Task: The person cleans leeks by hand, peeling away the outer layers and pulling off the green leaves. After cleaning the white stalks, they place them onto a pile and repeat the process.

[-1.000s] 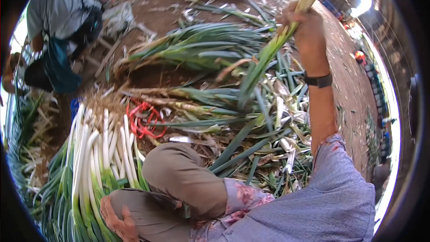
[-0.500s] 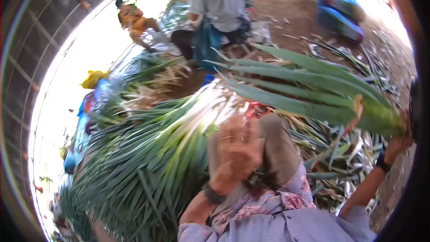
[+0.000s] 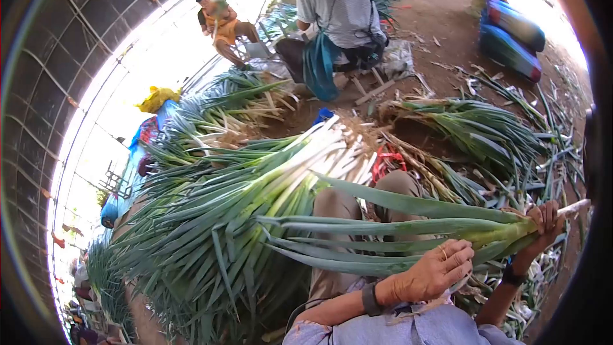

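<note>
A large green onion (image 3: 408, 223) lies across in front of my knees, its long leaves pointing left. My right hand (image 3: 544, 222) is wrapped round its stalk, with the pale root end sticking out to the right. My left hand (image 3: 437, 269), a ring on one finger, is closed against the lower leaves. A pale strip shows under its fingers, but what they pinch is hidden. To the left of my legs lies a big pile of green onions (image 3: 223, 217), white ends toward the middle.
Another bunch of green onions (image 3: 479, 131) rests on the soil at right, among leaf scraps (image 3: 491, 287). Red string (image 3: 387, 161) lies beyond my knees. A person in a striped shirt (image 3: 341, 9) sits ahead, another person (image 3: 223, 22) farther left. Blue bundles (image 3: 511, 41) stand far right.
The green onion in my right hand has come down and swung level, closer to my body. My left hand has moved right, from over my knees to its leaves.
</note>
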Available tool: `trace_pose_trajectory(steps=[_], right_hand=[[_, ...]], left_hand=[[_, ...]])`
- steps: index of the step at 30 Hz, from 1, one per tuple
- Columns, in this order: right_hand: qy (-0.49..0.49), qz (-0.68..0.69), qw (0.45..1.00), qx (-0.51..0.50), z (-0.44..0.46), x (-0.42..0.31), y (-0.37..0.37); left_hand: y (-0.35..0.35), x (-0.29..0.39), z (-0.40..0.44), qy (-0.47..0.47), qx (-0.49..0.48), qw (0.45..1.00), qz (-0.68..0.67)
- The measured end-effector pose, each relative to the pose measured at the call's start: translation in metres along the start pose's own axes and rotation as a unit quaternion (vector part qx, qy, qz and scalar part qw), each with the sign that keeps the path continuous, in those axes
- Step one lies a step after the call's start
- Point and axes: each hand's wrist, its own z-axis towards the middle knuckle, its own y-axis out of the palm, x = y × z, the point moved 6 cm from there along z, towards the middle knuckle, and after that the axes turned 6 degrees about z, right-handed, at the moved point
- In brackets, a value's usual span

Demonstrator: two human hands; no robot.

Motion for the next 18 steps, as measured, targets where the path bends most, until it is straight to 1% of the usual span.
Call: trace_pose_trajectory(steps=[2, 3, 5, 7, 8, 10, 11, 12, 13, 14, 16, 17, 18], right_hand=[[0.013, 0.046, 0.999, -0.001, -0.001, 0.007, -0.008], [0.022, 0.04, 0.998, -0.036, 0.0, 0.02, -0.004], [0.044, 0.037, 0.997, -0.05, 0.001, 0.029, -0.004], [0.042, 0.036, 0.997, -0.059, 0.0, 0.028, -0.001], [0.048, -0.029, 0.998, 0.0, -0.005, 0.023, -0.029], [-0.023, -0.06, 0.998, 0.012, -0.032, -0.029, -0.066], [0.001, -0.05, 0.997, -0.067, -0.016, -0.011, -0.013], [0.061, -0.005, 0.988, -0.142, -0.007, 0.021, 0.012], [0.032, -0.042, 0.991, -0.126, -0.015, 0.009, -0.003], [0.046, -0.027, 0.993, -0.103, -0.013, 0.005, -0.011], [0.11, 0.06, 0.99, -0.063, -0.006, 0.0, -0.011], [0.136, 0.095, 0.985, -0.047, -0.003, -0.003, -0.013], [0.104, 0.061, 0.992, -0.021, -0.006, -0.005, -0.015]], left_hand=[[0.002, -0.005, 0.002, 0.003, 0.005, 0.999, 0.033], [0.009, -0.01, 0.001, 0.005, 0.006, 0.999, 0.053], [0.014, -0.015, 0.002, 0.018, -0.006, 0.998, 0.064], [0.018, -0.019, 0.003, -0.013, -0.034, 0.996, 0.08], [0.02, -0.019, 0.006, -0.026, -0.049, 0.996, 0.076], [0.016, -0.02, 0.003, -0.035, -0.063, 0.993, 0.094], [0.02, -0.02, 0.009, -0.033, -0.096, 0.992, 0.073], [0.01, -0.023, 0.007, -0.063, -0.129, 0.986, 0.084], [0.002, -0.025, -0.002, -0.116, -0.162, 0.974, 0.106], [0.002, -0.026, -0.008, -0.148, -0.182, 0.963, 0.134], [-0.011, -0.037, -0.03, -0.233, -0.218, 0.929, 0.186], [-0.024, -0.042, -0.04, -0.265, -0.247, 0.918, 0.16], [-0.041, -0.048, -0.051, -0.276, -0.272, 0.913, 0.125]])
